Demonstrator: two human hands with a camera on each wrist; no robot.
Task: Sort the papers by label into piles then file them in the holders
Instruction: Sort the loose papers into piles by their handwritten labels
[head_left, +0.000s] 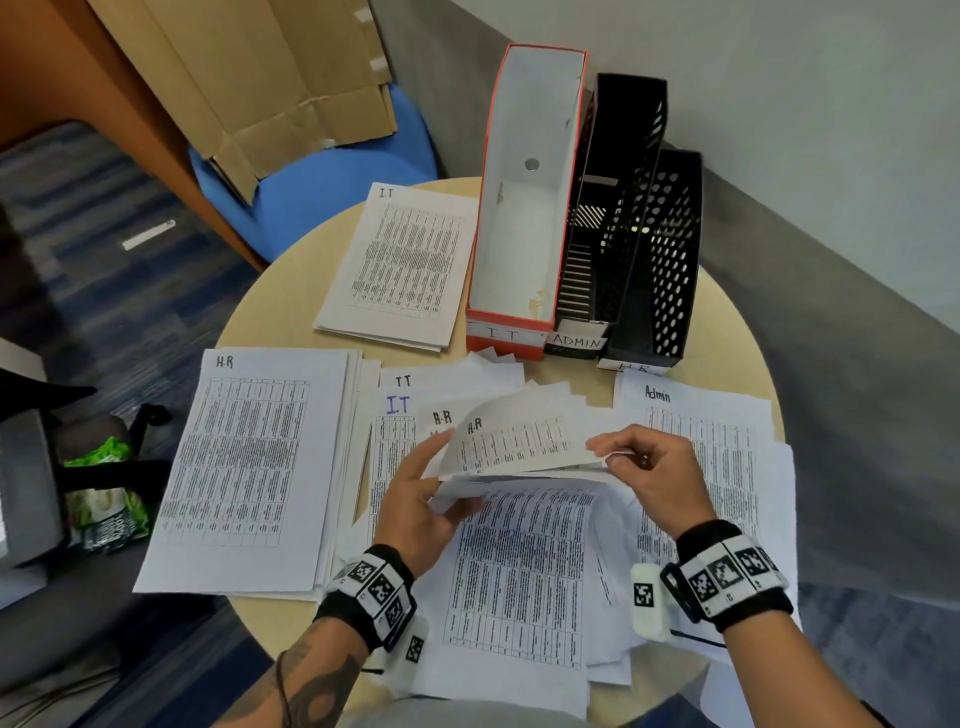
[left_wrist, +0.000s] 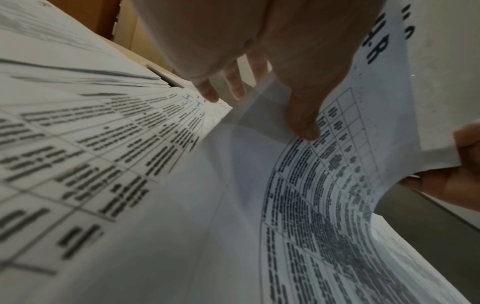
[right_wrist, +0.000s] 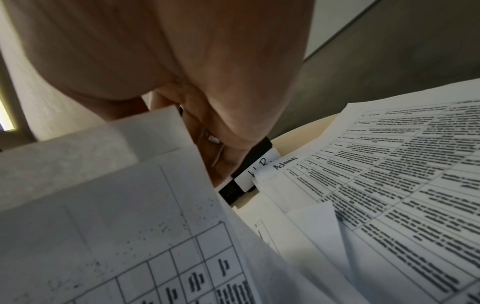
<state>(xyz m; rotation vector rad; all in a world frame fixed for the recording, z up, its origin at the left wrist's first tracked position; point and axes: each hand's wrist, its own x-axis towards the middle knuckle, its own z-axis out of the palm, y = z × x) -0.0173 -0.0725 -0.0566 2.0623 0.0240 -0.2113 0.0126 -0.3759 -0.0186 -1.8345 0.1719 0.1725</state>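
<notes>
An unsorted heap of printed sheets (head_left: 519, 571) lies at the table's near edge. Its top sheet, marked H.R (head_left: 511, 441), is bent upward. My left hand (head_left: 415, 493) holds that sheet's left edge, thumb on top (left_wrist: 309, 131). My right hand (head_left: 644, 467) pinches its right corner (right_wrist: 166, 127). Sorted piles lie around: H.R pile (head_left: 244, 462) at left, I.T pile (head_left: 405, 260) behind, Admin pile (head_left: 711, 441) at right (right_wrist: 389, 185). Three upright holders stand at the back: orange I.T (head_left: 524, 208), black ADMIN (head_left: 608, 218), black H.R (head_left: 660, 260).
The round wooden table (head_left: 291, 291) stands by a grey wall. A blue chair (head_left: 322, 192) with flattened cardboard (head_left: 260, 78) on it is behind the table. A dark bag with green packaging (head_left: 98, 478) sits on the floor at left.
</notes>
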